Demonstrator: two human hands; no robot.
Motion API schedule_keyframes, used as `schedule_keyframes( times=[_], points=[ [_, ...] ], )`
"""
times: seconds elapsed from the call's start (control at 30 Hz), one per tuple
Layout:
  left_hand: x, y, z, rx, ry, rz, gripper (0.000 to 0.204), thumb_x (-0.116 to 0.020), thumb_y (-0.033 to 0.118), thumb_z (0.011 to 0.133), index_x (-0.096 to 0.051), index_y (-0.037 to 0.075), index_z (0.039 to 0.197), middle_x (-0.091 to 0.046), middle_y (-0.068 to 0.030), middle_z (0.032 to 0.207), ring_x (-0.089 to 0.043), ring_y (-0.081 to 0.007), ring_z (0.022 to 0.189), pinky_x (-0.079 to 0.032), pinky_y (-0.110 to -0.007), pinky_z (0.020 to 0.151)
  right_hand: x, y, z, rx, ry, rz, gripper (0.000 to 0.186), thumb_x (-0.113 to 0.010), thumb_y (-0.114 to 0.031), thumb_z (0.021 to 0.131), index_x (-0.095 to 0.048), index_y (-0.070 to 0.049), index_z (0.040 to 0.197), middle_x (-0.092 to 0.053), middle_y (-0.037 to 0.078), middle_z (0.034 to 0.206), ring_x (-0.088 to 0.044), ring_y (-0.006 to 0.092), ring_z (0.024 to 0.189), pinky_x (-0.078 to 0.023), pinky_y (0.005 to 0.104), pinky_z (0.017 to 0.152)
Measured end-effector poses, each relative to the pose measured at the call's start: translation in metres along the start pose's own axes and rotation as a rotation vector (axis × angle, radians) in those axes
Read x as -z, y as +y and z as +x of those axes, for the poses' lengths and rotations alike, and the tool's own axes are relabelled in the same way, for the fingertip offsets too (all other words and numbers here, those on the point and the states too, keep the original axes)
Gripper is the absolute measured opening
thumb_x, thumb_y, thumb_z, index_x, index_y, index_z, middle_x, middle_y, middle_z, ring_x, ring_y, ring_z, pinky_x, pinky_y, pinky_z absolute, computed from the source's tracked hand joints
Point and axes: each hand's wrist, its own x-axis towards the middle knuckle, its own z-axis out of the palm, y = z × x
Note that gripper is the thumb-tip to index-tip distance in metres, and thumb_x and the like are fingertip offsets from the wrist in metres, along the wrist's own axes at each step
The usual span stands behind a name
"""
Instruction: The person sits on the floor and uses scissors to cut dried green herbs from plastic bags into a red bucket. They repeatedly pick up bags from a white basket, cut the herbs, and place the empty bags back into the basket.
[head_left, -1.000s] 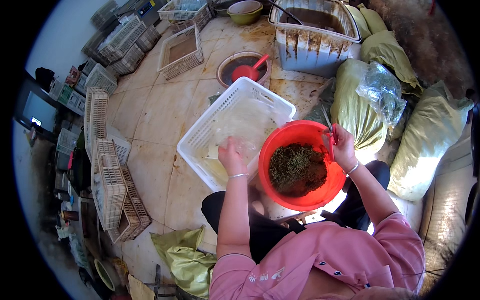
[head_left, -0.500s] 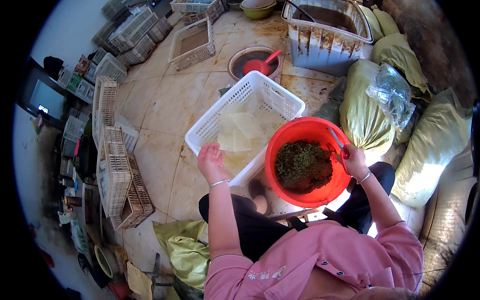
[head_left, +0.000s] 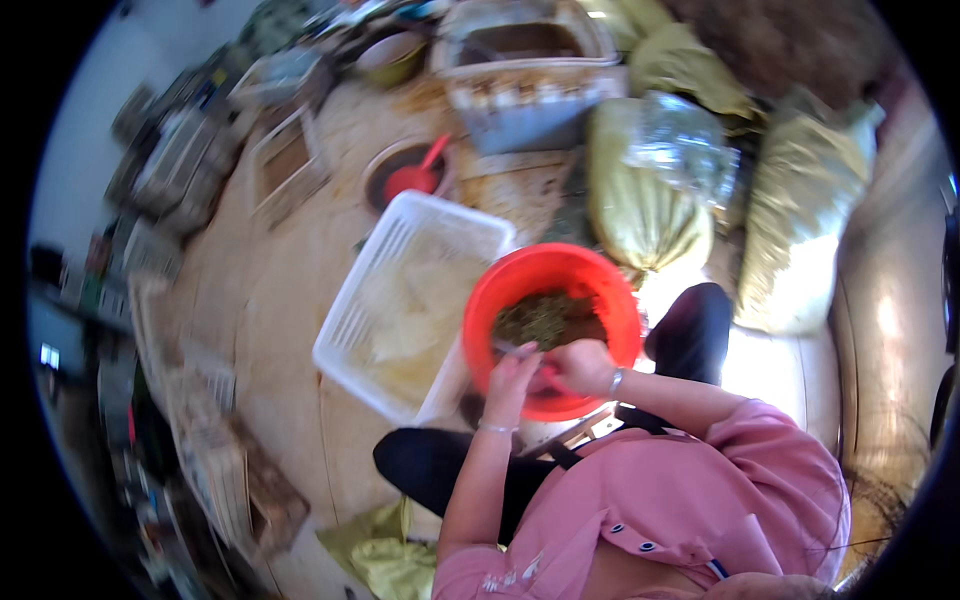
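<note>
one red basin [head_left: 552, 330], one white crate [head_left: 410, 305], two hands [head_left: 548, 372]

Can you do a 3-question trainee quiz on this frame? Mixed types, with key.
1. True or false: both hands are over the red basin.
2. What lies just left of the basin? A) white slatted crate B) metal bucket C) wooden stool
3. What fills the basin?

Key:
1. True: left hand and right hand meet over its near side.
2. A, the white slatted crate.
3. Dark green chopped matter; too blurred to tell exactly what.
</note>
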Motion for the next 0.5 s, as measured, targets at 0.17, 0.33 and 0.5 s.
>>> schedule_keyframes(
  times=[0.17,0.33,0.5],
  points=[
    [-0.015,-0.022,0.02,-0.105,0.108,0.066,0.02,-0.052,0.014,0.094,-0.063,-0.001,0.09,-0.064,-0.0061,0.083,-0.061,-0.0129,0.077,-0.048,-0.024,0.066,0.012,0.005,-0.008,-0.064,-0.145,0.021,0.029,-0.059,-0.035,0.08,-0.066,-0.007,0.081,-0.063,0.017,0.069,-0.063,0.035,0.065,-0.05,0.0446,0.06],
    [-0.035,-0.015,0.031,-0.139,0.068,0.126,0.02,-0.05,0.013,0.094,-0.062,-0.002,0.09,-0.064,-0.0068,0.084,-0.058,-0.011,0.074,-0.046,-0.024,0.067,0.029,0.031,-0.022,-0.002,-0.139,0.211,0.03,-0.063,-0.032,0.078,-0.061,-0.003,0.086,-0.063,0.019,0.075,-0.062,0.0354,0.073,-0.049,0.0434,0.068],
    [-0.052,-0.013,0.04,-0.109,-0.076,0.131,0.021,-0.052,0.018,0.095,-0.06,0.0,0.102,-0.064,-0.0075,0.094,-0.06,-0.0117,0.079,-0.048,-0.023,0.065,0.049,0.04,-0.043,-0.002,0.016,0.267,0.025,-0.065,-0.028,0.076,-0.06,-0.005,0.086,-0.063,0.017,0.08,-0.062,0.0348,0.075,-0.048,0.0436,0.069]
  ],
)
